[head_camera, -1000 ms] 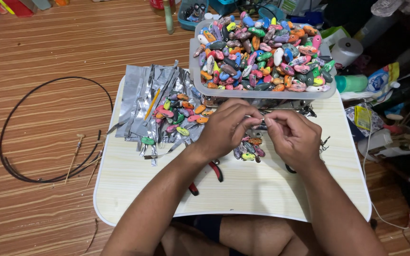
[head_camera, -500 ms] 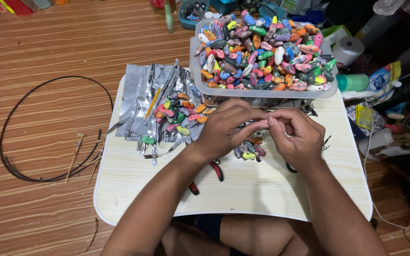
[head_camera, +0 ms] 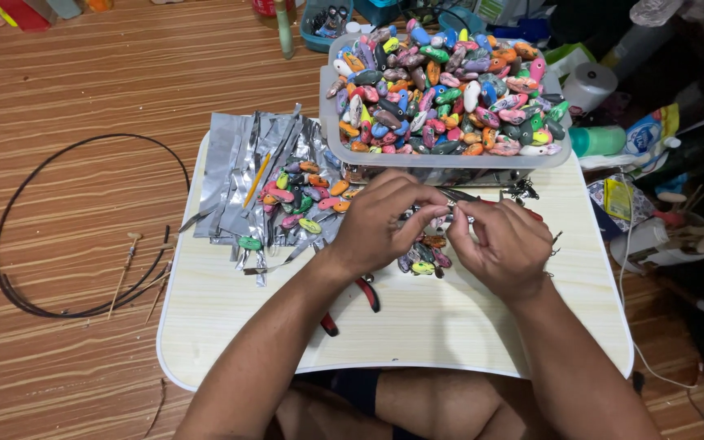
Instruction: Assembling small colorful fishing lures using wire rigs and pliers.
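Observation:
My left hand [head_camera: 385, 220] and my right hand [head_camera: 500, 241] meet over the middle of a small pale lap table [head_camera: 230, 326]. Their fingertips pinch a small piece between them; it is too small and too covered to name. Under the hands lies a little heap of colourful painted fish-shaped lures [head_camera: 424, 259]. More of these lures [head_camera: 303, 200] lie to the left on crumpled silver foil strips [head_camera: 238, 179]. Red-handled pliers [head_camera: 366, 295] poke out from under my left wrist.
A clear plastic tub [head_camera: 450, 159] heaped with several lures stands at the table's far edge. A black wire loop [head_camera: 10, 244] and thin sticks [head_camera: 128, 261] lie on the striped wooden floor at left. Bottles, a paper roll [head_camera: 590, 85] and clutter crowd the right side.
Both hands stay together at the same spot; only the fingers shift slightly around the small piece.

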